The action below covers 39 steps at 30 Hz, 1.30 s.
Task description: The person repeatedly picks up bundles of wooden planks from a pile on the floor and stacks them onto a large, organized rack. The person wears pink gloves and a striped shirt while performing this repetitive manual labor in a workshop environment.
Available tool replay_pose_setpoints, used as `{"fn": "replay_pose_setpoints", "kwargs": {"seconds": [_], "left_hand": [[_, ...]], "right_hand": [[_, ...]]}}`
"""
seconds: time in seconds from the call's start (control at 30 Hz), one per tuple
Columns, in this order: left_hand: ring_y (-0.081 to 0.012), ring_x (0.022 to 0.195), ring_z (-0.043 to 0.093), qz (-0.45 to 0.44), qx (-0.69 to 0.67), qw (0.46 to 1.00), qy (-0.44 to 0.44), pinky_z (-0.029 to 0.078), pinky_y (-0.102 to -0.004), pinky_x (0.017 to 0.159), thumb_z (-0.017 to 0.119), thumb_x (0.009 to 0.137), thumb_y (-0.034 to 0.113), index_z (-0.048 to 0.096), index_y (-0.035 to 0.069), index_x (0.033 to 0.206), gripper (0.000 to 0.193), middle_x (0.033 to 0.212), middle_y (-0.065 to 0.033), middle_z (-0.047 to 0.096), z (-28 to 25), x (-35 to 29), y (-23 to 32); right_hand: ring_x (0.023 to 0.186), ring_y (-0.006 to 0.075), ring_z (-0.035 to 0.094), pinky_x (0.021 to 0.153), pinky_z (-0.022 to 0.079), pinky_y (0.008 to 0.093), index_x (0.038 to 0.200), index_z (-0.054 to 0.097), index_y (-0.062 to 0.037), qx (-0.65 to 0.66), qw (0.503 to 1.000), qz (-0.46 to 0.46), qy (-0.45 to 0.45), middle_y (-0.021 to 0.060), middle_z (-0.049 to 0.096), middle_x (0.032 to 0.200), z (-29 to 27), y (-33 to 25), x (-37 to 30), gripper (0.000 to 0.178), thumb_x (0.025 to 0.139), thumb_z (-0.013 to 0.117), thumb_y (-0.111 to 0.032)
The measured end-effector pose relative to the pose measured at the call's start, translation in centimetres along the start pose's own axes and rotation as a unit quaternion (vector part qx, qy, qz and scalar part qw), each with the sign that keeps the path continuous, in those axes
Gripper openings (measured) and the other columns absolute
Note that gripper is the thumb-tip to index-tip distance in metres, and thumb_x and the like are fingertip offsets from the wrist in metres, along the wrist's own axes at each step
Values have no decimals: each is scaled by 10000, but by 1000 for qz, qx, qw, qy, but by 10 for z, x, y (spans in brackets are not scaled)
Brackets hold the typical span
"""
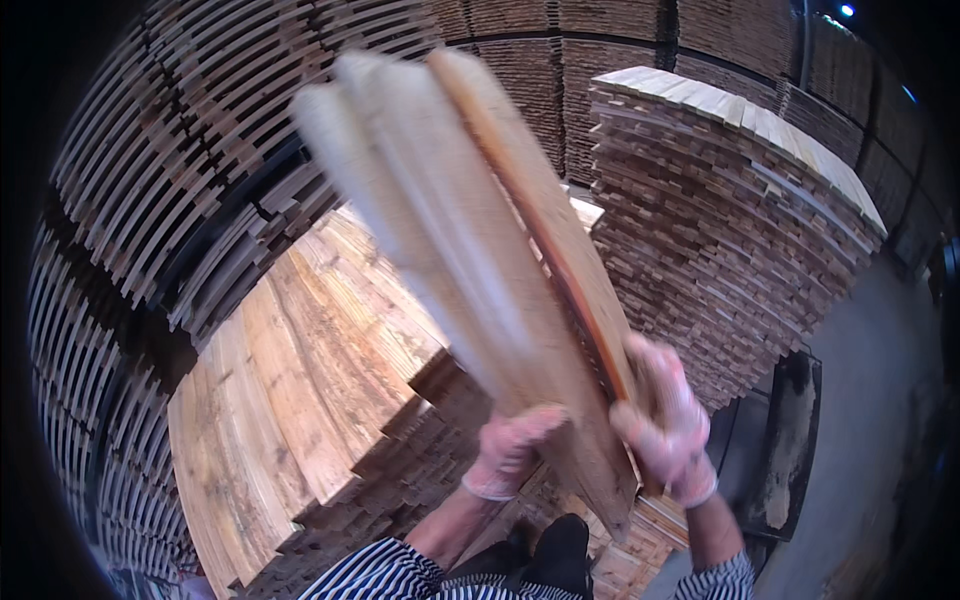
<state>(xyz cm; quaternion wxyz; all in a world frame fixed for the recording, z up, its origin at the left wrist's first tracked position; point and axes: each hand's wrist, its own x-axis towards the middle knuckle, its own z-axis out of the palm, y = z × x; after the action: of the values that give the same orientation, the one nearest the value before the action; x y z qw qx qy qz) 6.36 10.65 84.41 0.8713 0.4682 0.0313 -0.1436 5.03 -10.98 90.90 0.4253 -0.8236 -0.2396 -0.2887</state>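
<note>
Held up in front of me are a few long wooden boards (450, 230), blurred by motion and tilted with their far ends toward the upper left. My left hand (515, 450), in a pinkish-white glove, grips their left edge near the close end. On the other side, my gloved right hand (668, 420) closes round the right edge of the rightmost board (550, 190), which has a reddish-brown edge. A narrow gap shows between that board and the others. Part of the fingers of both hands is hidden by the wood.
A stack of boards (290, 350) with a flat top stands at left, below the held wood. Another tall stack (700, 220) rises at the right. Racked boards (190, 110) line the left and back. A dark metal frame (790, 440) sits low on the grey floor (860, 370).
</note>
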Motion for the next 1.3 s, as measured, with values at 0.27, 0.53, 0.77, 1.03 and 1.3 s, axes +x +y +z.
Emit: {"fn": "replay_pose_setpoints", "kwargs": {"seconds": [0.27, 0.53, 0.77, 1.03, 1.3], "left_hand": [[-334, 1225, 601, 221, -113, 968, 28, 492, -494, 1074, 750, 874, 407, 441, 9, 1467, 777, 1342, -176, 608, -4, -11, 84], [-252, 1315, 540, 299, -139, 916, 230, 421, -431, 1150, 553, 1025, 261, 505, 14, 1444, 488, 1421, -132, 561, -4, 61, 106], [-319, 1317, 539, 322, -172, 906, 212, 414, -476, 1165, 635, 981, 281, 441, -1, 1469, 595, 1416, -184, 551, 1, 132, 93], [-352, 1133, 644, 321, -166, 917, 169, 567, -494, 961, 631, 985, 290, 499, -26, 1376, 519, 1300, -238, 609, 18, 132, 121], [-307, 1043, 641, 384, -213, 890, 119, 546, -463, 935, 622, 991, 418, 508, -27, 1353, 584, 1192, -160, 636, 0, 105, 141]], "right_hand": [[1127, 353, 623, 932, 509, 479, 1408, 593, -241, -172, 957, 72, -223, 183, 617, 1158, 103, 113, 235, 586, 895, 624, -522], [1084, 350, 639, 929, 521, 455, 1241, 702, -184, -154, 914, -148, -345, 158, 664, 1153, 157, 175, 280, 407, 998, 531, -462], [1324, 367, 522, 1108, 437, 406, 1585, 343, -131, 191, 865, -29, -463, 248, 554, 1359, 108, 80, 253, 972, 861, 540, -749], [1143, 349, 608, 929, 519, 474, 1428, 540, -175, -84, 922, 67, -371, 223, 574, 1269, 140, 200, 341, 617, 911, 577, -512], [1200, 357, 578, 998, 481, 480, 1297, 651, -274, -140, 897, -117, -402, 155, 647, 1203, 173, 240, 348, 449, 978, 514, -557]]}}
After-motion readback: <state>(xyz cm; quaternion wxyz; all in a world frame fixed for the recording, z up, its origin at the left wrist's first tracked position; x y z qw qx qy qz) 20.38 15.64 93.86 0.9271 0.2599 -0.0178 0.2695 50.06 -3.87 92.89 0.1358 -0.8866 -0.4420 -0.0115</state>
